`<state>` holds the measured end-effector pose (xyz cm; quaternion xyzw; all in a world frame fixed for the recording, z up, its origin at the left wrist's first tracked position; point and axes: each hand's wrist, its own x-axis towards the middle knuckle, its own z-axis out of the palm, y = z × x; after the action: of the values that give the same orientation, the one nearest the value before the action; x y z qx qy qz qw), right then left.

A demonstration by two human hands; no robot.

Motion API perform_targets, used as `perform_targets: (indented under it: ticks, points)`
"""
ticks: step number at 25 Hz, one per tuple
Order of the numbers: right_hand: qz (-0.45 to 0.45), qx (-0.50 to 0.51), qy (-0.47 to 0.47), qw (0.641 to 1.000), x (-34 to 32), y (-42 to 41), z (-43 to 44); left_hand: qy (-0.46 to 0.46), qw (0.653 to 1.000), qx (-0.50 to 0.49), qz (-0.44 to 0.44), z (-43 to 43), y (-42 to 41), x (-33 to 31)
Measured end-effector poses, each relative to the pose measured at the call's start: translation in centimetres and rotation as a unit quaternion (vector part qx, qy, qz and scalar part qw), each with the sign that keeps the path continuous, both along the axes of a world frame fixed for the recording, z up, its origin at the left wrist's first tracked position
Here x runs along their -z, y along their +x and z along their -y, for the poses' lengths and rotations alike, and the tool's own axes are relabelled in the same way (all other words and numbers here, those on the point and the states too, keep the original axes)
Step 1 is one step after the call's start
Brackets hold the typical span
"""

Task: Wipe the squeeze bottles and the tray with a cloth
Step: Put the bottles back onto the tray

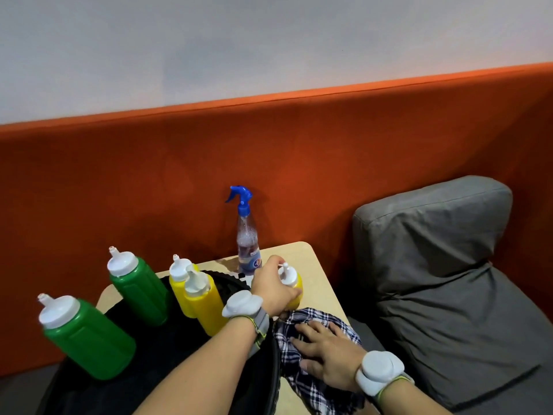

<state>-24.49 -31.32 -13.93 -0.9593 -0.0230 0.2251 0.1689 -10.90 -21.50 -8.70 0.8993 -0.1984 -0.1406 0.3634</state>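
Note:
A round black tray (pixel 185 336) on a small wooden table carries two green squeeze bottles (pixel 89 336) (pixel 140 289) and two yellow squeeze bottles (pixel 206 304) (pixel 179 283), all with white caps. My left hand (pixel 273 287) grips a third yellow squeeze bottle (pixel 294 283) standing on the table just right of the tray. My right hand (pixel 326 351) rests flat with spread fingers on a blue-and-white checked cloth (pixel 317 381) lying on the table's right side.
A clear spray bottle with a blue trigger (pixel 247 235) stands at the table's far edge (pixel 302 250) against an orange padded wall (pixel 269 163). A grey cushion (pixel 449 280) lies to the right of the table. Both wrists wear white bands.

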Motion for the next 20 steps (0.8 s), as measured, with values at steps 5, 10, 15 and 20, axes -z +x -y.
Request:
perform_targets:
  ticks: [5, 10, 15, 20]
  points:
    - [-0.016, -0.002, -0.025, 1.000, -0.2, 1.8, 0.6, -0.009, 0.998, 0.003, 0.055, 0.3, 3.0, -4.8]
    - [-0.014, 0.019, -0.068, 0.997, 0.4, 7.0, 0.4, -0.015, 0.998, 0.028, 0.061, -0.4, 4.2, -8.2]
    - [-0.007, 0.025, -0.069, 0.997, 0.9, 9.1, 0.8, -0.020, 0.997, 0.026, 0.063, -1.8, 3.9, -8.9]
    - [0.078, 0.077, 0.008, 0.994, -1.6, 8.7, 0.4, -0.056, 0.995, 0.033, 0.074, -5.2, 2.6, -11.4]
